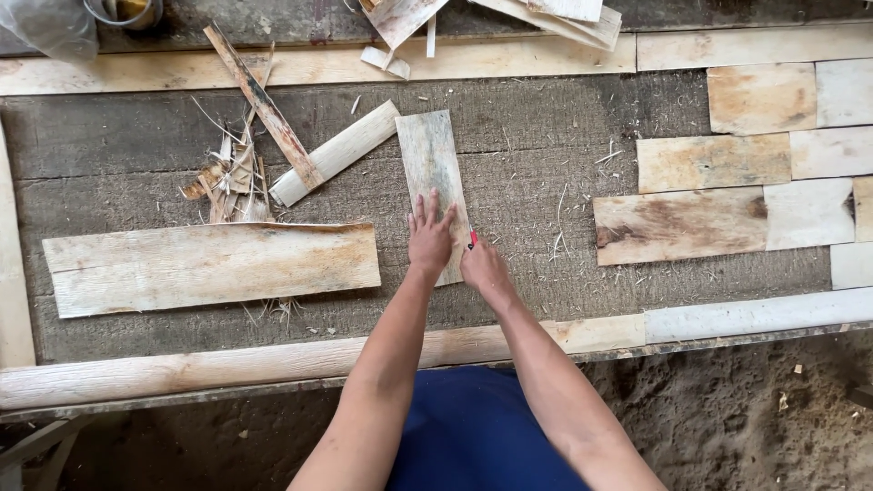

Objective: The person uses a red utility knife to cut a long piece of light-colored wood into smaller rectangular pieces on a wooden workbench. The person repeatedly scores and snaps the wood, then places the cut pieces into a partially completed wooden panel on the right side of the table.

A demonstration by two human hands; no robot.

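rough outdoor workshop, worn workbench, bark sheets, scattered shavings, dirt floor

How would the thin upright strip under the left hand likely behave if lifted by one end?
The thin strip looks flat and sheet-like, so probably light and somewhat bendy. Its fibrous edges suggest it may splinter or split along the grain. Lying flat under the left hand, it shouldn't roll.

Two bare forearms rose from the bottom of the frame toward its centre, with no sleeves, watch, rings or gloves visible on them. The left hand and the right hand were both uncovered. Between the arms, at the bottom centre, showed a deep blue garment of plain, smooth cloth without pattern.
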